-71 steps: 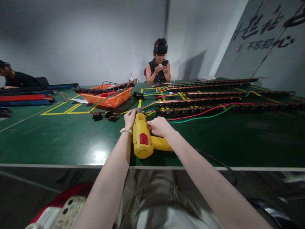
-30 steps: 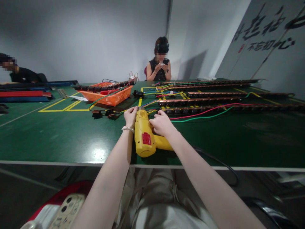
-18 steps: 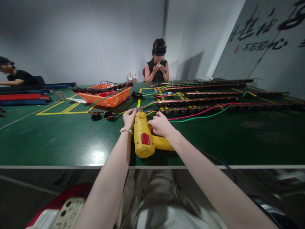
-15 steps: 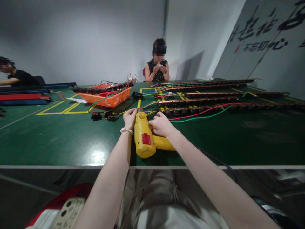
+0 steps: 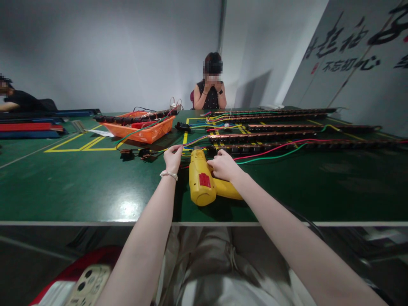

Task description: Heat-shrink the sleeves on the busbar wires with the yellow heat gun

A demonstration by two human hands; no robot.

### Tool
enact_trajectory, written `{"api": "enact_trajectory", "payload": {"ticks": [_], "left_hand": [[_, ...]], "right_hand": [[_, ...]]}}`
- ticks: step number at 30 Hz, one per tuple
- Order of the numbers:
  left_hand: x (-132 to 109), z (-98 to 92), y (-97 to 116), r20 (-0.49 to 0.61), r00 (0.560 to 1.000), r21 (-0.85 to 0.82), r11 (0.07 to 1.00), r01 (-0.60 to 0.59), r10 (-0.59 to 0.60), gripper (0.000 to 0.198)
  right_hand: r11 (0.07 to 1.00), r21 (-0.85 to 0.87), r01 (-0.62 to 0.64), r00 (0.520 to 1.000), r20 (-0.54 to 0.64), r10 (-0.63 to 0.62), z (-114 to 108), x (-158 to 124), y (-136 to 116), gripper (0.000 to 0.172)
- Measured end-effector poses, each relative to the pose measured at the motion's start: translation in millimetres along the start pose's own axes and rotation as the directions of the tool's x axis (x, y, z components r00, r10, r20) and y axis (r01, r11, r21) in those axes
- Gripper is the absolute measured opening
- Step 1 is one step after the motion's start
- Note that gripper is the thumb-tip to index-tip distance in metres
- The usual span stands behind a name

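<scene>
A yellow heat gun [image 5: 199, 178] with a red label lies on its side, its nozzle pointing away from me. My right hand [image 5: 225, 165] is closed on it near the trigger, and its handle passes beneath my wrist. Just left of the nozzle, my left hand [image 5: 173, 156] pinches thin coloured wires [image 5: 198, 141]. These wires lead from small black connectors [image 5: 147, 153] on the left toward the long copper-coloured strips [image 5: 264, 136] on the right. The nozzle tip sits close to the wires; what lies right in front of it is hard to make out.
An orange basket [image 5: 140, 132] holding dark strips stands at the back left. Red and green wires [image 5: 274, 158] run along the right. Blue and red bars [image 5: 32, 128] lie far left. One person [image 5: 210, 95] sits opposite, another [image 5: 24, 101] at the left. The green table [image 5: 79, 187] has yellow tape lines.
My right hand and the heat gun have shifted right, and the nozzle has moved away from my left hand. The person opposite has raised their hands to their face.
</scene>
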State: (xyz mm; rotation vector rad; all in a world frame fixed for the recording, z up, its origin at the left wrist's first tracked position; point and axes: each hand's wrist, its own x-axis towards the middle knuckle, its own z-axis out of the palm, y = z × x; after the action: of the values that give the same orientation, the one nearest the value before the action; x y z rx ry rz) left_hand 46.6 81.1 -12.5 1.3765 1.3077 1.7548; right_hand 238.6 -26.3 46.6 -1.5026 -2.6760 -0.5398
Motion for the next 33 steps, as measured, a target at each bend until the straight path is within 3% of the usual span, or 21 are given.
{"api": "enact_trajectory", "payload": {"ticks": [10,19,26,33], "left_hand": [[0,0.7,-2,-0.020,1.000,0.034,0.999,-0.011,0.011,0.028],[-4,-0.2,4,-0.019,1.000,0.042,0.999,0.007,-0.006,0.032],[-3,-2.1,2,-0.015,0.999,-0.044,0.998,0.045,-0.046,0.050],[-4,-6.2,8,0.001,0.995,-0.034,0.995,0.096,-0.096,0.050]], "right_hand": [[0.997,-0.044,-0.059,0.998,-0.012,0.058,7,-15,21,0.020],[0.998,-0.058,-0.001,1.000,-0.031,-0.001,-5,-10,-3,0.022],[0.999,-0.005,0.047,0.993,-0.107,-0.047,-8,8,-27,0.023],[0.998,0.035,0.057,0.990,-0.132,-0.052,-7,13,-29,0.021]]}}
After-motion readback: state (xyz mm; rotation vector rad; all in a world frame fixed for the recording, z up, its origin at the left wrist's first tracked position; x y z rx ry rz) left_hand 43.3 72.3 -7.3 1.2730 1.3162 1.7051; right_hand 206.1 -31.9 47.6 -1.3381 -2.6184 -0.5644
